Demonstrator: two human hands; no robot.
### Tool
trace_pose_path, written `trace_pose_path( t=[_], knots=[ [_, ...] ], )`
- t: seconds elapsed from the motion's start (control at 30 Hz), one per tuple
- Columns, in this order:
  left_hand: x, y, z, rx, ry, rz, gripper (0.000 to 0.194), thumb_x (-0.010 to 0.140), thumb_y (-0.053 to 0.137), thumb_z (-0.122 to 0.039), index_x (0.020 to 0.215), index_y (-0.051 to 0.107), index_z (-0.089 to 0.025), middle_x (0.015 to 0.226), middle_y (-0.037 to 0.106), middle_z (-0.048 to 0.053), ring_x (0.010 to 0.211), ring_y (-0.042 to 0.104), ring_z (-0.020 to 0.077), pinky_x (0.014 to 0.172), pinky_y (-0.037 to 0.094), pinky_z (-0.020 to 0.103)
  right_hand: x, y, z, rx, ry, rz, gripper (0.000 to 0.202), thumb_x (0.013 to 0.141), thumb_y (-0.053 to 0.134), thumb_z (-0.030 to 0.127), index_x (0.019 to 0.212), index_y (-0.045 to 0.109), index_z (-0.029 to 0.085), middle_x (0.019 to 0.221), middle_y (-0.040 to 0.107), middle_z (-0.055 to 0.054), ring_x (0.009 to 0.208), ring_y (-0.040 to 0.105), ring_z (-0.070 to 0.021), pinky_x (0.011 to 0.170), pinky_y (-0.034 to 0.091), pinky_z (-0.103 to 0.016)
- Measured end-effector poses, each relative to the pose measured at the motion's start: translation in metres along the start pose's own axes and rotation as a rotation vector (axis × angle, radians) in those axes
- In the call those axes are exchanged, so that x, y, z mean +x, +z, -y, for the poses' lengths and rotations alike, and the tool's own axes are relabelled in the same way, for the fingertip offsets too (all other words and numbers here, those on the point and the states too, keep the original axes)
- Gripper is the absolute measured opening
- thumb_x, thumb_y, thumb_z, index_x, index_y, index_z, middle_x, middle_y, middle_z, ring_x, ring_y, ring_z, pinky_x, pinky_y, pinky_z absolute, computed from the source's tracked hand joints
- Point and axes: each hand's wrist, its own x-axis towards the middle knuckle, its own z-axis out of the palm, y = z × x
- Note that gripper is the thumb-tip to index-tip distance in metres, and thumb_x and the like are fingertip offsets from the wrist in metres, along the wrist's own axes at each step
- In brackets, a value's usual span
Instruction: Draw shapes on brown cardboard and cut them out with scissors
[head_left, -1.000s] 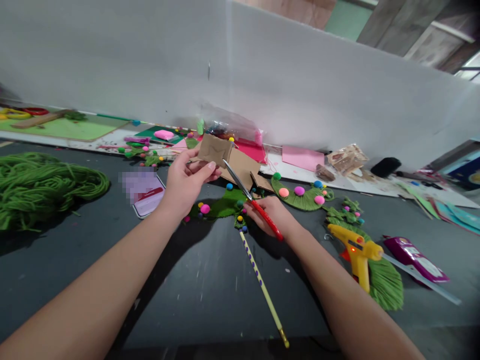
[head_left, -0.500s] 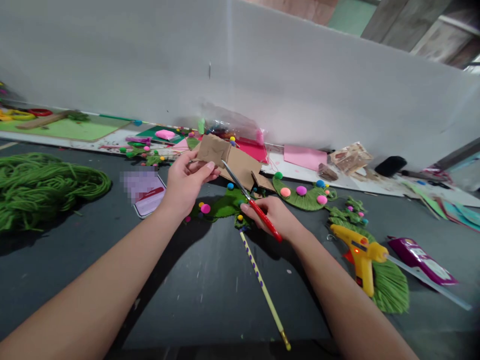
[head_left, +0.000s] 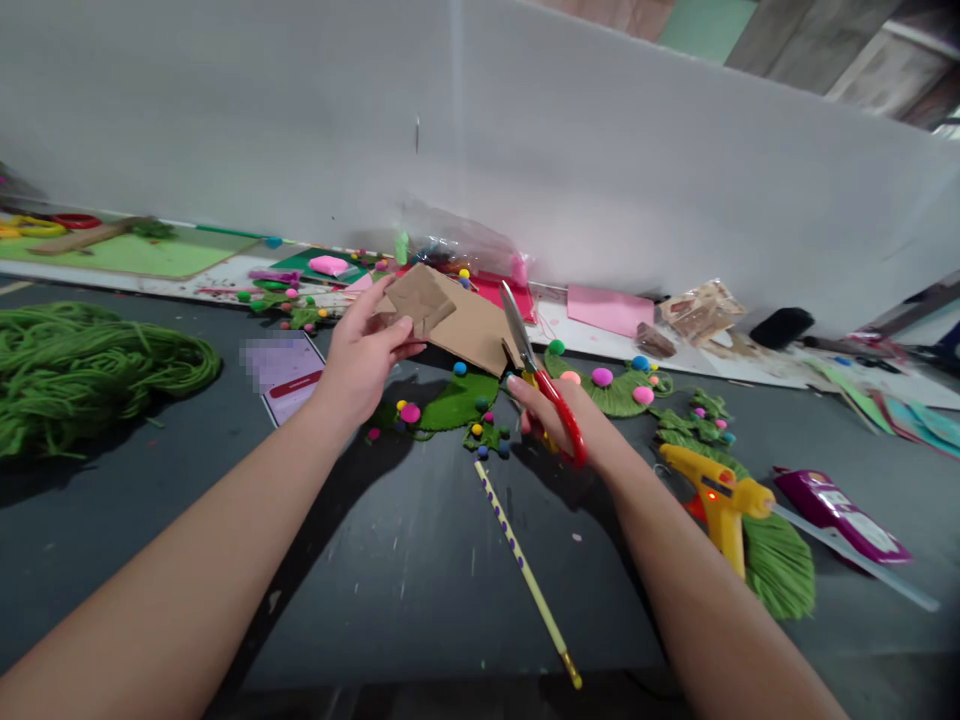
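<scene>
My left hand (head_left: 367, 350) pinches a small brown piece of cardboard (head_left: 421, 300) with lines drawn on it, held up above the table. Behind it a larger cardboard sheet (head_left: 480, 330) lies tilted. In my right hand (head_left: 559, 410) is a pair of red-handled scissors (head_left: 525, 340), blades pointing up and away, apart from the cardboard; the blades look closed. Below and between the hands lie a green leaf shape (head_left: 457, 402) and a small green piece with coloured pompoms (head_left: 487, 432). A pale pencil with purple dots (head_left: 529, 575) rests nearer to me.
Green yarn (head_left: 97, 375) lies at the left, with a phone (head_left: 289, 375) beside my left forearm. A yellow glue gun (head_left: 716, 500) with its light on rests on a green yarn piece (head_left: 780, 565), near a purple packet (head_left: 840, 515). A white wall (head_left: 262, 120) stands behind.
The scissors have moved right, away from the small cardboard, and now point more upright. My left hand has turned the small cardboard so a corner points up.
</scene>
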Motion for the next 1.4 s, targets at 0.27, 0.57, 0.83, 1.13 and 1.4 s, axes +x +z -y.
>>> trace_pose_path(
  t=[0.27, 0.57, 0.83, 1.13, 1.4],
  knots=[
    [0.006, -0.005, 0.003, 0.116, 0.08, -0.031, 0.038, 0.067, 0.081, -0.012, 0.103, 0.07, -0.017, 0.099, 0.07, 0.005, 0.078, 0.066, 0.0134, 0.061, 0.053, 0.021, -0.002, -0.001, -0.009, -0.149, -0.063, 0.057, 0.06, 0.085, 0.058, 0.077, 0.075, 0.065, 0.019, 0.066, 0.063, -0.001, 0.055, 0.051, -0.0141, 0.052, 0.033, -0.029],
    [0.01, -0.01, 0.007, 0.119, 0.133, -0.076, 0.039, 0.066, 0.084, -0.016, 0.104, 0.073, -0.017, 0.088, 0.069, 0.004, 0.084, 0.066, 0.0172, 0.069, 0.057, 0.028, -0.005, -0.003, -0.007, -0.249, -0.073, 0.071, 0.054, 0.084, 0.064, 0.072, 0.066, 0.054, 0.021, 0.058, 0.054, 0.001, 0.053, 0.046, -0.0139, 0.051, 0.031, -0.03],
    [0.01, -0.013, 0.005, 0.076, 0.161, -0.057, 0.038, 0.066, 0.085, -0.02, 0.103, 0.076, -0.023, 0.08, 0.071, -0.002, 0.074, 0.066, 0.0115, 0.065, 0.055, 0.023, -0.012, -0.004, 0.001, -0.27, -0.139, 0.119, 0.057, 0.086, 0.062, 0.071, 0.064, 0.048, 0.021, 0.063, 0.049, 0.0, 0.056, 0.042, -0.0137, 0.051, 0.029, -0.033],
    [0.007, -0.008, -0.001, 0.039, 0.129, -0.055, 0.035, 0.065, 0.087, -0.021, 0.099, 0.077, -0.022, 0.081, 0.072, -0.002, 0.077, 0.067, 0.0119, 0.067, 0.057, 0.024, -0.017, -0.001, 0.012, -0.232, -0.152, 0.164, 0.057, 0.091, 0.057, 0.07, 0.065, 0.044, 0.021, 0.06, 0.044, 0.002, 0.056, 0.04, -0.0125, 0.052, 0.029, -0.031],
    [0.003, -0.003, 0.002, 0.065, 0.149, -0.024, 0.037, 0.061, 0.09, -0.026, 0.096, 0.079, -0.022, 0.085, 0.075, 0.002, 0.08, 0.069, 0.0152, 0.068, 0.059, 0.027, -0.014, 0.002, 0.01, -0.219, -0.16, 0.19, 0.057, 0.091, 0.057, 0.069, 0.065, 0.04, 0.021, 0.06, 0.041, 0.003, 0.056, 0.036, -0.0119, 0.052, 0.027, -0.03]
  ],
)
